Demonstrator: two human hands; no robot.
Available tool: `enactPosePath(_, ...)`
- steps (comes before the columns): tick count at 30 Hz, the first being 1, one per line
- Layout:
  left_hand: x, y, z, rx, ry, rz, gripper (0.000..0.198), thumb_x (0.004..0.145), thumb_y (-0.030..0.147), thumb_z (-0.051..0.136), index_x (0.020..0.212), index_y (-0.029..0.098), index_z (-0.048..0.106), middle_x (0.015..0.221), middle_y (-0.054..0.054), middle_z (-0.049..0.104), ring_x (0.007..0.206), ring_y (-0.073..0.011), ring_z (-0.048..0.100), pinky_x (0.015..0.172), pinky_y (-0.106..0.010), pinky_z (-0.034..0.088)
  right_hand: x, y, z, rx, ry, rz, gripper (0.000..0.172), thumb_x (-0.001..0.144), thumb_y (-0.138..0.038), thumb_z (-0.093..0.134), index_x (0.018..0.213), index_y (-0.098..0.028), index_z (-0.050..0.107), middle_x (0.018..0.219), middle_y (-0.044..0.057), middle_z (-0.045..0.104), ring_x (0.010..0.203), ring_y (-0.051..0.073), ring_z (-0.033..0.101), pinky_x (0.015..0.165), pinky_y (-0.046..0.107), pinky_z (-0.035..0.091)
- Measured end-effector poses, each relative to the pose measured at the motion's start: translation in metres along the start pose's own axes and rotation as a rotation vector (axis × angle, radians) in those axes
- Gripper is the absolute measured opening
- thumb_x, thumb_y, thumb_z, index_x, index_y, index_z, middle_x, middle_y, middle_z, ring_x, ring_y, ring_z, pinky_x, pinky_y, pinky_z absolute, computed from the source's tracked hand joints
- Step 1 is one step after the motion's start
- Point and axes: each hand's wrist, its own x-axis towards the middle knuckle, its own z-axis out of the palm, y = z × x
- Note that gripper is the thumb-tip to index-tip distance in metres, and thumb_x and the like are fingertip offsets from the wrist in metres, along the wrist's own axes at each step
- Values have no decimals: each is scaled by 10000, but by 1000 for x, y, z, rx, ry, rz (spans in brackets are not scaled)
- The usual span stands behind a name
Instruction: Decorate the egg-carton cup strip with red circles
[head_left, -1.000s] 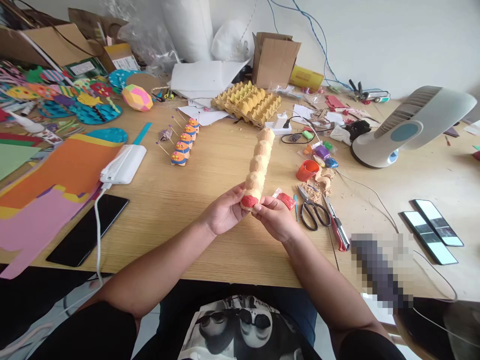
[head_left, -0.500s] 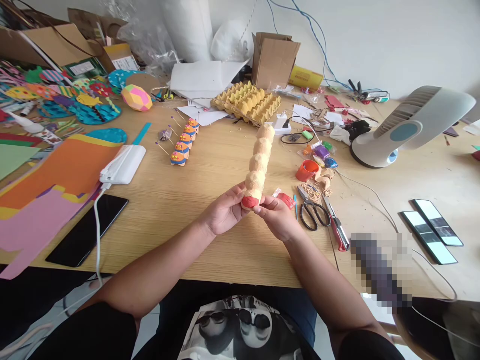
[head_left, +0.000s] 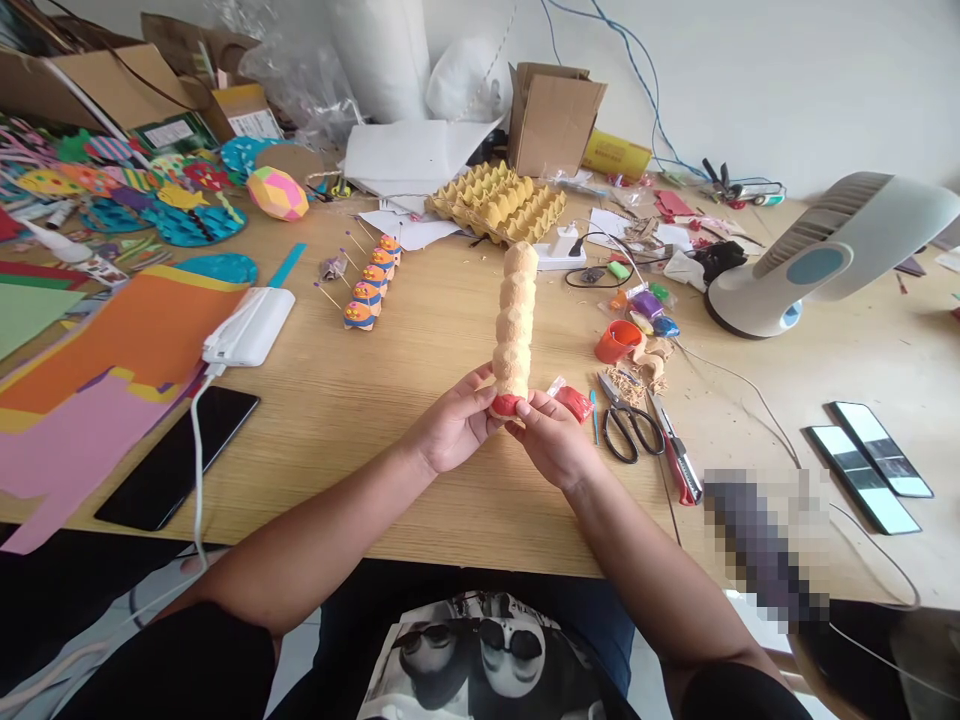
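Between both hands I hold a pale yellow strip cut from an egg carton [head_left: 514,310], a row of several bumps pointing away from me. Red clay covers its near end. My left hand [head_left: 459,420] grips that end from the left, thumb on top. My right hand [head_left: 551,432] grips it from the right, its thumb pressed on the red clay. Just beyond my right hand lies a packet of red clay [head_left: 574,402], with a thin blue stick [head_left: 595,418] beside it. A painted carton caterpillar [head_left: 373,283] with pins stuck in it rests farther left.
To the right lie black-handled scissors [head_left: 631,420], a red box cutter [head_left: 679,455] and a red cup [head_left: 618,341]. A white fan [head_left: 814,265] stands behind them. Yellow egg trays [head_left: 499,203] sit at the back; a phone [head_left: 180,455] and power bank [head_left: 251,325] lie left.
The carton strip has tilted, its far end swinging slightly left and its red end showing less. My right thumb has moved onto the red clay. The view has shifted a little.
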Motion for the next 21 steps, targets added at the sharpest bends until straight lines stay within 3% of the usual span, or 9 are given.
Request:
enactPosePath(10,0,0,2,33,28,25,476,854,231,812,1292,212,625,1058,-30,754,904,-118,726,816,-205,570,-2,-1,-2,18,-5,10,266,728,-466,908,825,-259,771,933,11,745,934,194,618,921,348,464)
enactPosePath(16,-1,-1,6,65,56,43,471,825,237,840,1241,217,621,1013,-26,769,877,-128,730,820,-233,558,-1,0,0,-23,-9,-18,314,692,-499,925,826,-251,789,866,28,750,919,209,627,952,372,457)
enactPosePath(21,-2,-1,4,109,56,60,507,831,247,839,1280,226,605,1010,-30,777,870,-142,741,832,-258,553,-2,-2,-1,11,13,32,293,694,-470,921,826,-258,768,930,29,765,945,215,629,918,372,466)
